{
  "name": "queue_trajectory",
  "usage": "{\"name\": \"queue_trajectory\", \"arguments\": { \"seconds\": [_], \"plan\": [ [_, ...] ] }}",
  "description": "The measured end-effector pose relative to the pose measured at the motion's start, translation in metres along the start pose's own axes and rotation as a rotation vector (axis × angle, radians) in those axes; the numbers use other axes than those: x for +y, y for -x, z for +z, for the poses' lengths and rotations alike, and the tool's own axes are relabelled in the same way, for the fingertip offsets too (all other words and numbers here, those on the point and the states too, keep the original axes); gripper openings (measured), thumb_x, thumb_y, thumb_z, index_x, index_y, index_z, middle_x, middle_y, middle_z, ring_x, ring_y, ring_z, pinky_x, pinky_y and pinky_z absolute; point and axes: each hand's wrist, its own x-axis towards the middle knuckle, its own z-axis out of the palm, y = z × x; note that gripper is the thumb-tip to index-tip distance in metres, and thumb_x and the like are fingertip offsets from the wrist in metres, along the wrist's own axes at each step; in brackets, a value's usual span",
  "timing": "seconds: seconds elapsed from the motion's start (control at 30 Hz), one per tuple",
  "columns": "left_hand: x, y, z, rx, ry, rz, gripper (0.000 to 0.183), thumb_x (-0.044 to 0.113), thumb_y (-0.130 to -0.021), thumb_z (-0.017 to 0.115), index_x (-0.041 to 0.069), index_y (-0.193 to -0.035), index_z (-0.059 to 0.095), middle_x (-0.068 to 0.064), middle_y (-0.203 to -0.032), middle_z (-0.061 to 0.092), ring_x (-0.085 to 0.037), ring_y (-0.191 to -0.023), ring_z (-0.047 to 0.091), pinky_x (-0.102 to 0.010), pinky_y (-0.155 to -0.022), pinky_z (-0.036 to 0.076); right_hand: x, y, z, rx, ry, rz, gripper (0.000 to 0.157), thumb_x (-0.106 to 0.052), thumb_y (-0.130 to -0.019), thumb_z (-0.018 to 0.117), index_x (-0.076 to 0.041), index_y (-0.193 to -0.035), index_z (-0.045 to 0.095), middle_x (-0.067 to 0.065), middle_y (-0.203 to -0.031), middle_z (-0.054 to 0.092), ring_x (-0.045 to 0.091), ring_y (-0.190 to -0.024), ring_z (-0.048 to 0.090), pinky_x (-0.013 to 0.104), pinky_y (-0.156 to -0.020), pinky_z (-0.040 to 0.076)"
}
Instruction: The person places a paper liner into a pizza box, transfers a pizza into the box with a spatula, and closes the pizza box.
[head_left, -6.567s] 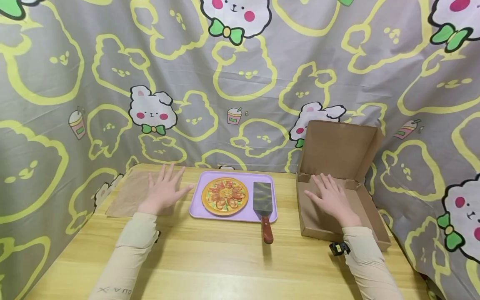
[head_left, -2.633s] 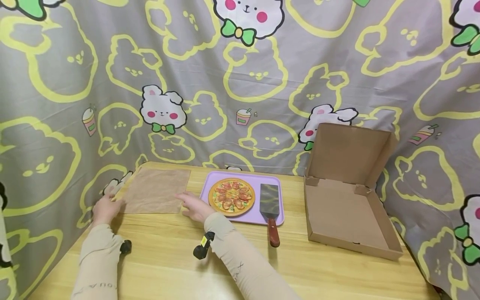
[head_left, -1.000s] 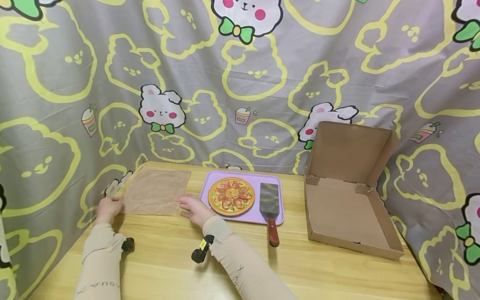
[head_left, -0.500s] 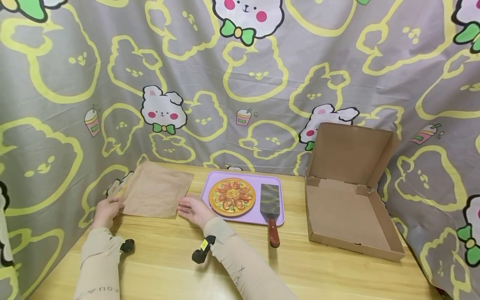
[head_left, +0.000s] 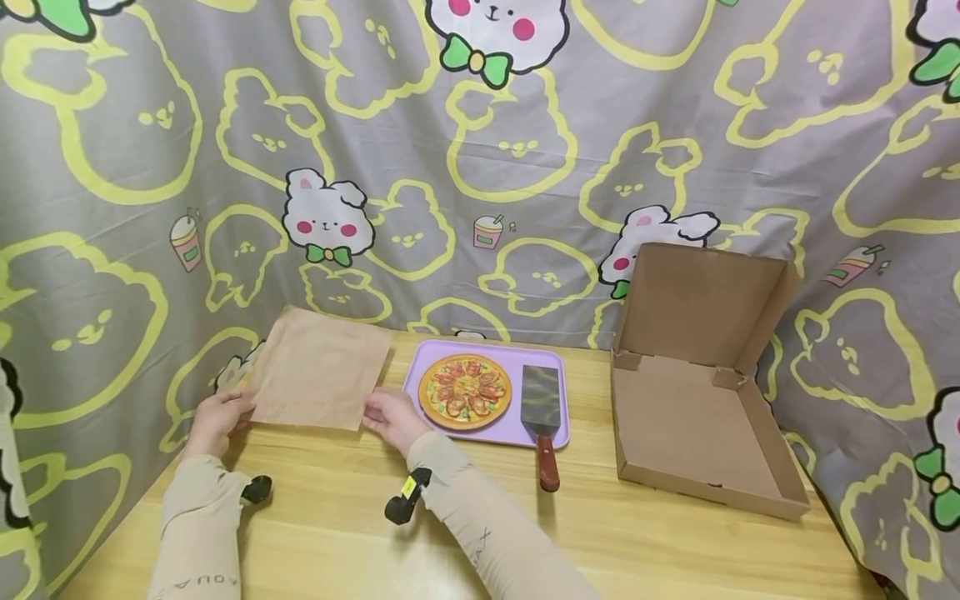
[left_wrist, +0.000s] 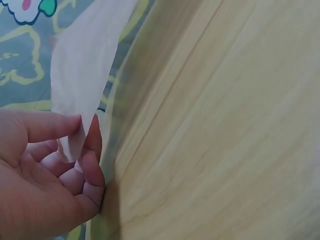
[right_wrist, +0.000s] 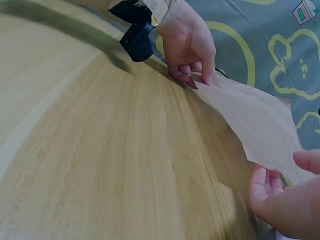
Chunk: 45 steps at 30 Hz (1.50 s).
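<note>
A brown sheet of parchment paper (head_left: 322, 367) is raised off the wooden table at the back left, its far edge tilted up. My left hand (head_left: 217, 421) pinches its near left corner; the left wrist view shows thumb and forefinger closed on the paper (left_wrist: 85, 75). At the near right corner my right hand (head_left: 396, 419) pinches the sheet between thumb and fingers. Beside that hand lies a lilac tray (head_left: 517, 429) bearing a round pizza (head_left: 465, 392) with a scalloped ring of toppings. A flat metal pizza spatula (head_left: 540, 396) with a wooden handle rests across the tray's right side.
On the right of the table (head_left: 360, 533) stands a cardboard pizza box (head_left: 693, 425) with its lid up. A patterned grey curtain (head_left: 517, 192) hangs behind and on both sides. Black cameras sit on both wrists.
Both hands have come from spread above paper and box to the sheet's near corners. Over the last half second the paper has lifted off the table, its far edge rising.
</note>
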Motion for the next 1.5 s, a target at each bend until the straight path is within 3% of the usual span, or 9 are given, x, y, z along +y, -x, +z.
{"name": "queue_trajectory", "arguments": {
  "seconds": [0.3, 0.47, 0.67, 0.9, 1.07, 1.23, 1.5],
  "plan": [
    [0.005, 0.001, 0.011, -0.06, 0.095, 0.016, 0.053, 0.013, -0.098, 0.054, -0.011, -0.141, 0.034, 0.026, -0.075, 0.055, 0.007, -0.07, 0.056, -0.015, -0.065, 0.053, -0.013, -0.003, -0.006, 0.028, 0.04, -0.049, 0.016, 0.006, -0.086, 0.059, -0.004, -0.098, 0.06, 0.002, -0.078, 0.06, 0.012, -0.071, 0.057, 0.026, -0.073, 0.052],
    [0.011, 0.0, 0.017, -0.1, 0.147, 0.067, 0.036, 0.009, -0.097, 0.055, -0.005, -0.13, 0.045, 0.022, -0.075, 0.059, 0.005, -0.071, 0.058, -0.015, -0.065, 0.054, -0.023, -0.002, -0.008, 0.063, 0.079, -0.073, 0.018, 0.009, -0.085, 0.058, -0.006, -0.095, 0.059, 0.001, -0.075, 0.06, 0.01, -0.065, 0.053, 0.021, -0.063, 0.048],
    [0.019, 0.003, 0.023, -0.151, 0.23, 0.12, 0.027, 0.007, -0.097, 0.056, 0.001, -0.121, 0.046, 0.02, -0.079, 0.061, 0.005, -0.075, 0.059, -0.014, -0.07, 0.054, -0.041, -0.003, -0.014, 0.093, 0.12, -0.119, 0.019, 0.01, -0.082, 0.059, -0.006, -0.092, 0.058, -0.002, -0.067, 0.056, 0.008, -0.059, 0.05, 0.018, -0.056, 0.045],
    [0.035, 0.004, 0.032, -0.186, 0.241, 0.174, 0.029, 0.007, -0.096, 0.058, 0.001, -0.122, 0.046, 0.021, -0.088, 0.059, 0.003, -0.082, 0.059, -0.013, -0.076, 0.054, -0.069, 0.003, -0.022, 0.106, 0.189, -0.143, 0.018, 0.01, -0.081, 0.057, -0.006, -0.09, 0.059, -0.001, -0.07, 0.056, 0.009, -0.062, 0.052, 0.018, -0.056, 0.047],
    [0.05, 0.006, 0.043, -0.184, 0.258, 0.158, 0.047, 0.006, -0.095, 0.059, -0.006, -0.133, 0.036, 0.011, -0.104, 0.051, 0.006, -0.083, 0.061, -0.012, -0.08, 0.054, -0.089, 0.005, -0.031, 0.12, 0.236, -0.187, 0.018, 0.01, -0.081, 0.058, -0.002, -0.093, 0.062, 0.0, -0.07, 0.056, 0.008, -0.061, 0.05, 0.018, -0.057, 0.046],
    [0.063, 0.009, 0.054, -0.193, 0.23, 0.193, 0.064, 0.007, -0.095, 0.06, -0.014, -0.143, 0.022, 0.002, -0.113, 0.045, 0.006, -0.086, 0.059, -0.011, -0.083, 0.053, -0.11, 0.007, -0.04, 0.124, 0.293, -0.212, 0.014, 0.007, -0.083, 0.059, -0.002, -0.093, 0.062, -0.001, -0.071, 0.055, 0.009, -0.06, 0.05, 0.021, -0.06, 0.047],
    [0.087, 0.014, 0.068, -0.203, 0.198, 0.255, 0.052, 0.009, -0.095, 0.06, -0.01, -0.135, 0.032, 0.001, -0.114, 0.045, 0.005, -0.088, 0.059, -0.011, -0.083, 0.053, -0.142, 0.014, -0.055, 0.103, 0.313, -0.221, 0.011, 0.007, -0.088, 0.058, -0.004, -0.09, 0.059, 0.001, -0.073, 0.057, 0.011, -0.061, 0.051, 0.029, -0.067, 0.047]
  ]
}}
